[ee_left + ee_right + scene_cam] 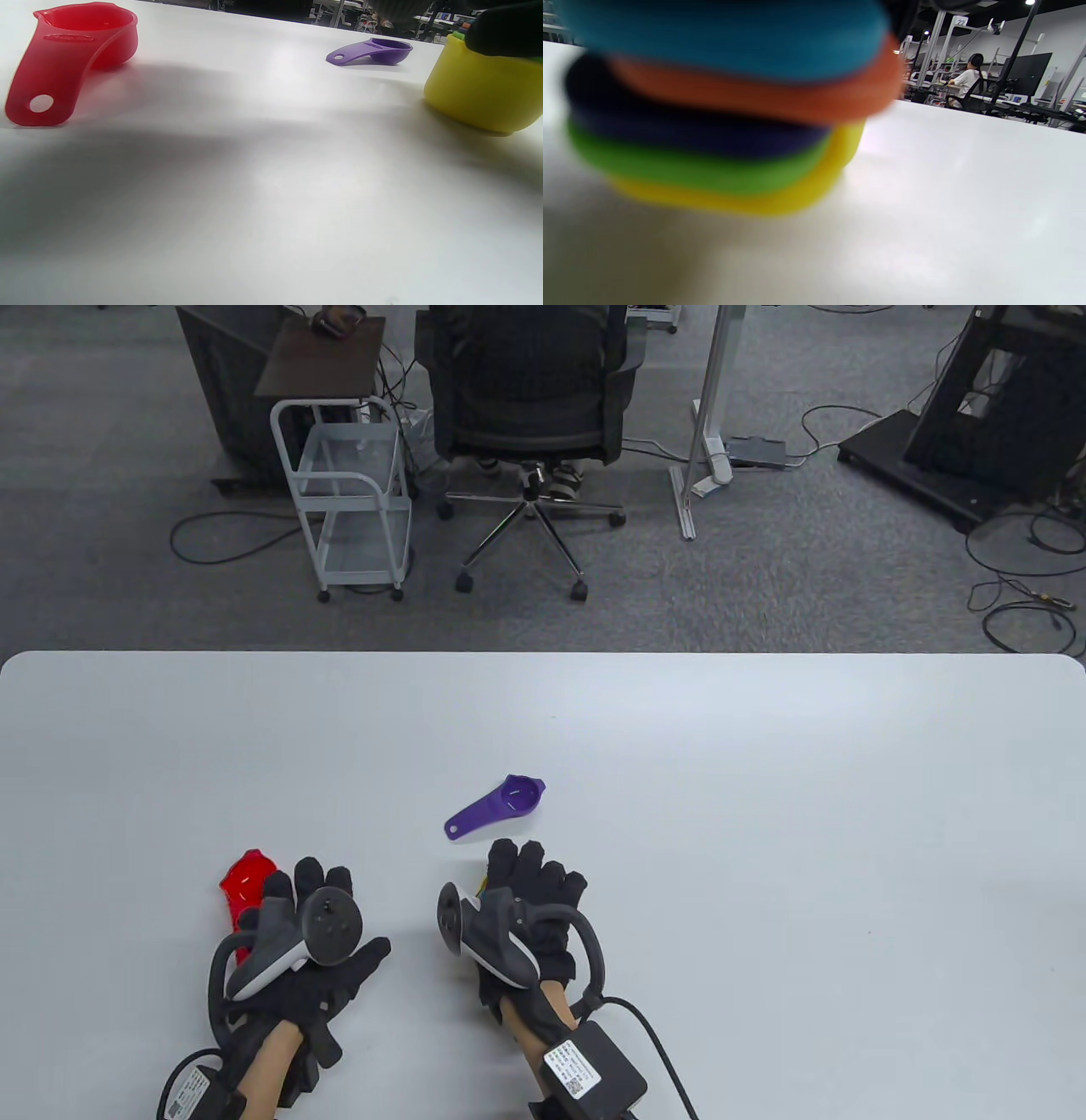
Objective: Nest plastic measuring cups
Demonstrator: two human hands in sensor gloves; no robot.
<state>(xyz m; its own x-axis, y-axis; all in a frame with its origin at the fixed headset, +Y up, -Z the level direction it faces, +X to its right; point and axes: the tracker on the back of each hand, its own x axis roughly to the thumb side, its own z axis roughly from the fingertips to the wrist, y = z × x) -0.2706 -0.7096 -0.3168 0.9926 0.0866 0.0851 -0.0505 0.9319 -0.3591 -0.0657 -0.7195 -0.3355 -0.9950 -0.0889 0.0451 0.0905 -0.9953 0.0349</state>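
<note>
A red measuring cup [244, 879] lies on the white table, its handle running under my left hand [316, 891]. In the left wrist view the red cup [72, 51] sits free and nothing touches it. My left hand is spread flat with its fingers extended. My right hand [530, 869] covers a nested stack of cups and rests on top of it. The yellow outer cup [483, 93] stands on the table with the right hand's glove [509, 25] on its rim. The right wrist view shows the stacked handles [721, 127] close and blurred: teal, orange, dark blue, green and yellow. A purple cup [501, 804] lies alone just beyond my right hand.
The white table [764, 814] stretches wide to the right and towards the far edge. Beyond it are an office chair [530, 390], a white wire cart [352, 492] and cables on the grey floor.
</note>
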